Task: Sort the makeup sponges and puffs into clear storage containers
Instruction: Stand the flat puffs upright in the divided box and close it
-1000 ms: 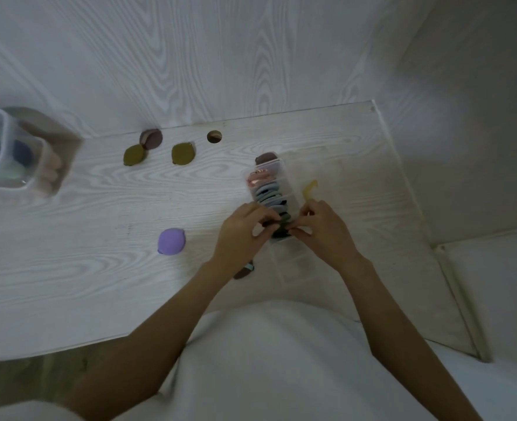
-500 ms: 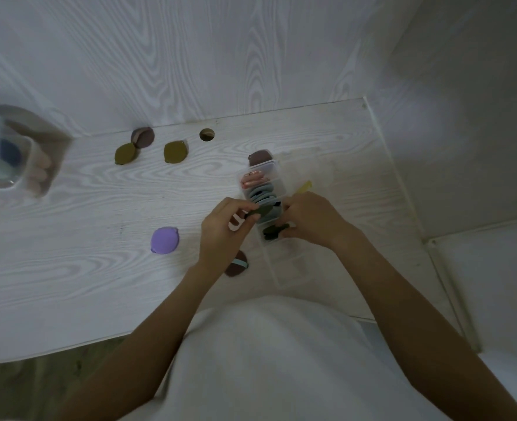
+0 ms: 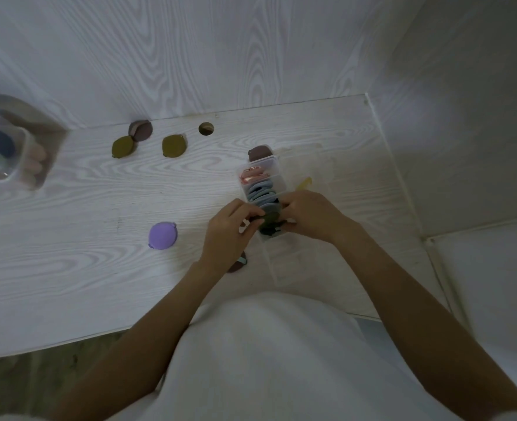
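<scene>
olive puff (image 3: 270,218) pinched on edge between left hand (image 3: 229,229) and right hand (image 3: 310,214), both closed on it, over near end of clear divided container (image 3: 261,189) on the counter (image 3: 69,238). best slid upright into the slot beside the grey-blue puffs (image 3: 261,192), pressed flat. beyond: purple puff (image 3: 162,234), two olive puffs (image 3: 173,145) and brown ones loose near white woodgrain wall; second clear tub (image 3: 2,153) far left.
</scene>
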Demonstrator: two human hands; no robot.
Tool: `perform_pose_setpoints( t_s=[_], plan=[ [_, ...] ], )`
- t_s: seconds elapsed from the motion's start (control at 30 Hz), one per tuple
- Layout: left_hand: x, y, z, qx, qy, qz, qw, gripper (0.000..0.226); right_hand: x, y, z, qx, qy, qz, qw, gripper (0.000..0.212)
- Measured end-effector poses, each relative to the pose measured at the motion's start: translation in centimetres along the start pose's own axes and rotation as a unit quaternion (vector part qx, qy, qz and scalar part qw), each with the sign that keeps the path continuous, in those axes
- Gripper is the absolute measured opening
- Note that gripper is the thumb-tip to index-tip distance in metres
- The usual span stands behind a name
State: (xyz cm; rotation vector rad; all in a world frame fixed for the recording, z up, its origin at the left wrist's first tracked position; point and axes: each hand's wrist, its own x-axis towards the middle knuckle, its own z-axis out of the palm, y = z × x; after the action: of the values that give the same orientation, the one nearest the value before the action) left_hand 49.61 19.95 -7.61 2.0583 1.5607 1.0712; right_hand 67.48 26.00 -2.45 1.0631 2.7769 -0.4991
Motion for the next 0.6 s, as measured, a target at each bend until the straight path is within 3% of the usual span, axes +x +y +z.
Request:
perform_pose_setpoints(
  t_s=[0.2,0.4,0.53,0.6],
  plan=[
    [0.6,0.5,0.4,0.026,-0.002,0.072,0.997,0.011,-0.9,1.5,0.3,0.044,0.043,-0.011,0.998,0.015],
    [0.7,1.4,1.5,0.068,-0.11,0.045,0.991,0.016,-1.1,1.8,1.1,0.05,0.051,0.033,0.997,0.009],
    [0.9,1.5,1.4,0.116,-0.1,0.076,0.985,0.023,-1.2,1.7,1.7,0.043,0.08,0.078,0.993,0.015],
    [0.9,1.1,1.1,0.143,-0.091,0.072,0.983,0.012,-1.2,1.6,1.7,0.041,0.092,0.091,0.991,0.017]
  ],
)
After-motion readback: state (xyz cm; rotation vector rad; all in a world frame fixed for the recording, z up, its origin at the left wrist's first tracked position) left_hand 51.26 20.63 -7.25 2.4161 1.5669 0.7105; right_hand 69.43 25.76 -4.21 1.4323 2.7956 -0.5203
